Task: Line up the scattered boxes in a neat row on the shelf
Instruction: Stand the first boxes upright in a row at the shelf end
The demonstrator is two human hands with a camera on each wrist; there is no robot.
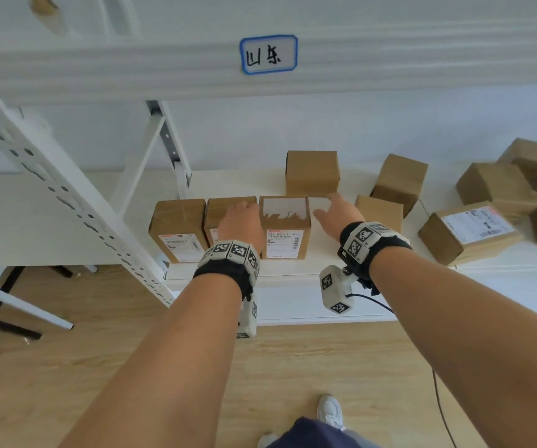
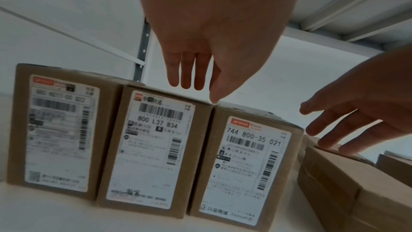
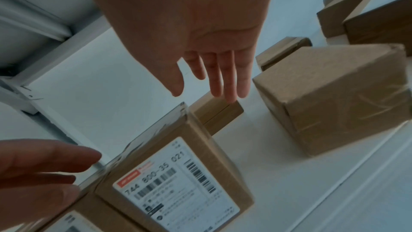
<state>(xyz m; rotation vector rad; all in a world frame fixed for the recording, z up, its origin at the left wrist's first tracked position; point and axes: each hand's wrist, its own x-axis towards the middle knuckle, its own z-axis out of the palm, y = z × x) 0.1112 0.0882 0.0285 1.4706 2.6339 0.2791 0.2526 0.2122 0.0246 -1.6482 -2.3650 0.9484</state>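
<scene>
Three boxes stand shoulder to shoulder along the front edge of the shelf (image 1: 293, 270), labels facing out, and the row starts right beside the left upright. The left hand (image 1: 240, 223) hovers flat over the middle box (image 1: 225, 208), fingers straight, thumb tip just at the seam with the third box (image 1: 285, 236), gripping nothing. The right hand (image 1: 338, 215) reaches in past the row's open end, fingers spread and relaxed, also empty. Its fingertips sit over the back box (image 1: 312, 173), which stands near the rear edge, behind the gap where a fourth would go; whether they touch it, hard to call. These look like light, stiff taped cartons, a bit slick where the tape runs, so best taken across the top with thumb and fingers on opposite sides. More boxes lie scattered toward the right end.
</scene>
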